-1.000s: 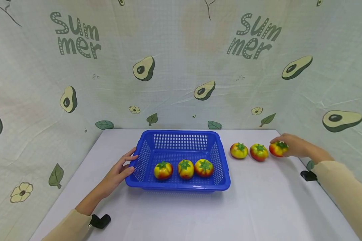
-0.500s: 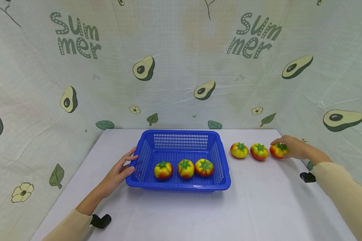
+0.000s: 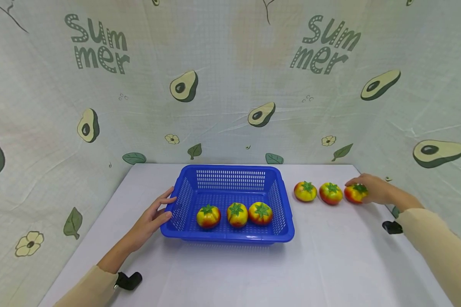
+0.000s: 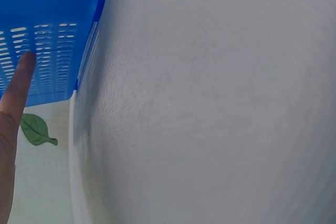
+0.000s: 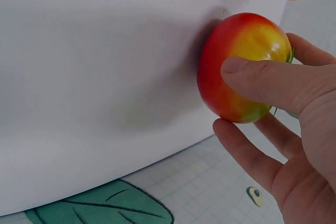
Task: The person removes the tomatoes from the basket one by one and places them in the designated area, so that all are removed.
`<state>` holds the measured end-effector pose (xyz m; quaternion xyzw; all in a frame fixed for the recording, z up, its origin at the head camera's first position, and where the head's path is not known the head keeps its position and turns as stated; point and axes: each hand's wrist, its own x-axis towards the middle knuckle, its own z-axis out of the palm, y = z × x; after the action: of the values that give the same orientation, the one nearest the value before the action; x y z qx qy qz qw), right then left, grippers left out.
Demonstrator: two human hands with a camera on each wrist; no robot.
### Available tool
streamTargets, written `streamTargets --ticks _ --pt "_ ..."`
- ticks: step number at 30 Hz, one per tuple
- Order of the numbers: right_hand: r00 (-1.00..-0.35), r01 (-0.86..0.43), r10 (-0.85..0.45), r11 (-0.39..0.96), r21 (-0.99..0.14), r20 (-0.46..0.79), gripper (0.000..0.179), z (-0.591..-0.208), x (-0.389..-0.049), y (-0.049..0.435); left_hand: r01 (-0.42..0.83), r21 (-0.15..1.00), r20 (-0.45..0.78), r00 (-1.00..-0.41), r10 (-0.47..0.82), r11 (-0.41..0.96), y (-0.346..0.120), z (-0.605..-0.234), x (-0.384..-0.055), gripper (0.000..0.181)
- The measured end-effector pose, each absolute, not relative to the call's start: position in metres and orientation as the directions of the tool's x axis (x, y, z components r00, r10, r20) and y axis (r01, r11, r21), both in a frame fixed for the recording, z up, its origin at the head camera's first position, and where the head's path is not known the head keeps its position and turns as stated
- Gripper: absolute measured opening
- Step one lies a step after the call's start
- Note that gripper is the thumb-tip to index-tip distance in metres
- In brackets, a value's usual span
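Note:
My right hand [image 3: 376, 189] grips a red-and-yellow tomato [image 5: 241, 69] with a green leafy top, the rightmost of a row at the table's back right. In the right wrist view the thumb lies across its side, with other fingers behind and below. My left hand [image 3: 151, 219] is at the left side of a blue plastic basket [image 3: 226, 236], its fingers extended and touching the rim. One extended finger [image 4: 18, 82] lies against the slotted wall in the left wrist view. Inside the basket sit three similar tomatoes, such as the left one [image 3: 208, 216], near the front wall.
Left of the gripped fruit stand a middle tomato [image 3: 330, 193] and another tomato [image 3: 305, 191], close to the basket's right side. A white table [image 3: 230, 277] carries everything. Printed cloth [image 3: 222, 51] hangs behind and along both sides.
My right hand has come down slightly toward the table with the tomato in its grip. The left hand and basket stay where they were.

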<state>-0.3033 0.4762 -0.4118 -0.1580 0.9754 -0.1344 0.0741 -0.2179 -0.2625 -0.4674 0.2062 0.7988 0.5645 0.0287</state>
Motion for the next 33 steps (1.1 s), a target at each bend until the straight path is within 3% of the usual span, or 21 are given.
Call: streamTargets --ticks 18,33 --pt "-0.941 -0.281 -0.323 0.912 -0.299 -0.104 0.059 -0.408 -0.302 0.475 0.291 0.921 0.185 -0.912 0.367 0.258 -0.262 -0.465 -0.216 0.045" --pt "-0.917 -0.376 -0.397 0.887 -0.268 -0.028 0.056 -0.367 -0.299 0.432 0.315 0.904 0.202 -0.91 0.361 0.289 -0.263 -0.466 -0.218 0.043"
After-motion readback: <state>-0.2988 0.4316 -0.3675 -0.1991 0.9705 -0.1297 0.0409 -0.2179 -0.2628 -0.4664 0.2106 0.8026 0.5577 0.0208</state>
